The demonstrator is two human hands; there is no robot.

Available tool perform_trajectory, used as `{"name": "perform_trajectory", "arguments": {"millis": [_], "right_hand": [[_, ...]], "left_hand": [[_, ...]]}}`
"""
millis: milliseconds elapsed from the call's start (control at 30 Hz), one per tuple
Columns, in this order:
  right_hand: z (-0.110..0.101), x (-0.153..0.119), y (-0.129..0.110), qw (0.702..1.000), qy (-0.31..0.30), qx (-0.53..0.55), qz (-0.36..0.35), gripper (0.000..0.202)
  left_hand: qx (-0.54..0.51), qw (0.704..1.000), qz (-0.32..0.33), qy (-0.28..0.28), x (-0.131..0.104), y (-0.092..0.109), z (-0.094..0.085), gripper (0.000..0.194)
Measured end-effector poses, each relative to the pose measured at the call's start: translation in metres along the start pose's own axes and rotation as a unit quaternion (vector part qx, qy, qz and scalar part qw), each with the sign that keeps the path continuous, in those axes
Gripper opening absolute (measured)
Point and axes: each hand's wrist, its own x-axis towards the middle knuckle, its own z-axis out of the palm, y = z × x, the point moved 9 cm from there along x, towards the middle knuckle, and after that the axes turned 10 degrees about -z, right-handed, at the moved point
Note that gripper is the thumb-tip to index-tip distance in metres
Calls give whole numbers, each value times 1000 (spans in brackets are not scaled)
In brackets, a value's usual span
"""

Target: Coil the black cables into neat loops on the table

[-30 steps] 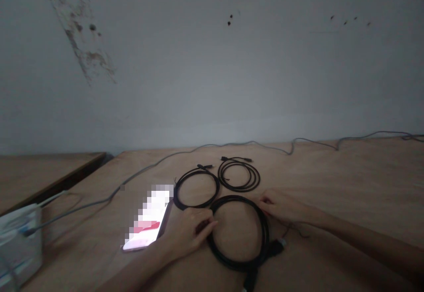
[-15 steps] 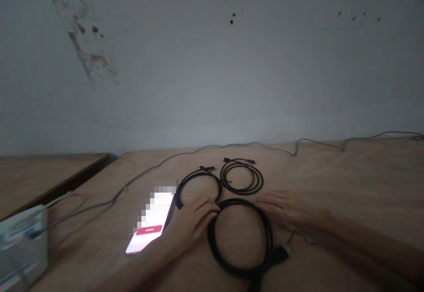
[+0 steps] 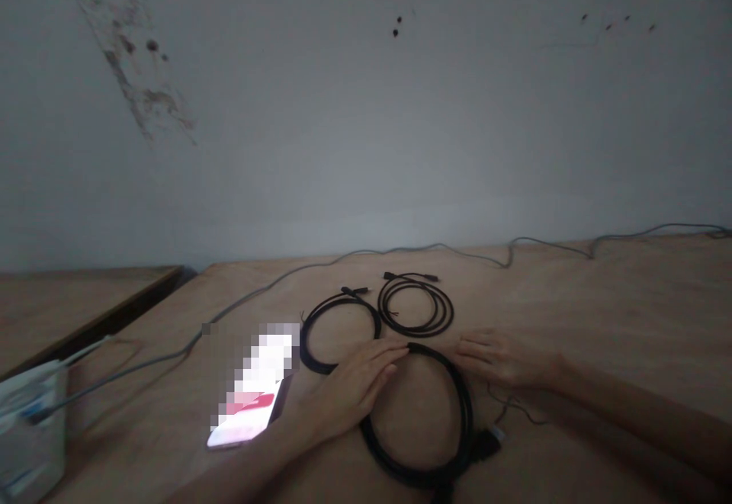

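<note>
A coiled black cable [image 3: 465, 405] lies on the wooden table, its chunky plug [image 3: 485, 444] with a pale tip sticking out at the lower right. My left hand [image 3: 366, 378] rests over the coil's upper left side, fingers stretched out and thumb apart, covering part of the loop. Just outside the coil's upper right, my right hand [image 3: 497, 357] lies low with its fingers extended; whether the fingertips touch the cable I cannot tell. Beyond my hands are two more black coils, a left coil [image 3: 306, 348] and a far coil [image 3: 416, 331].
A phone [image 3: 277, 359] with a lit screen lies left of my left hand. A white device [image 3: 54, 451] sits at the left edge, and a grey cable [image 3: 320, 265] runs from it along the wall [image 3: 366, 130]. A thin wire tie [image 3: 529, 415] lies near my right wrist.
My left hand has slid right along the near coil's top, from its left edge, and its fingers are straighter. My right hand has barely shifted. The view has moved slightly.
</note>
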Motion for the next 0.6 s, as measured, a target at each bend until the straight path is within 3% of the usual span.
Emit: {"name": "perform_trajectory", "arguments": {"millis": [233,400,600], "right_hand": [[1,17,6,996,-35,75,17,42],[1,30,22,972,-69,185,131,41],[4,23,33,956,-46,194,217,25]], "left_hand": [[31,999,-7,-3,-1,0,7,41],[33,999,3,9,-2,2,7,40],[36,999,3,26,-3,6,3,38]]}}
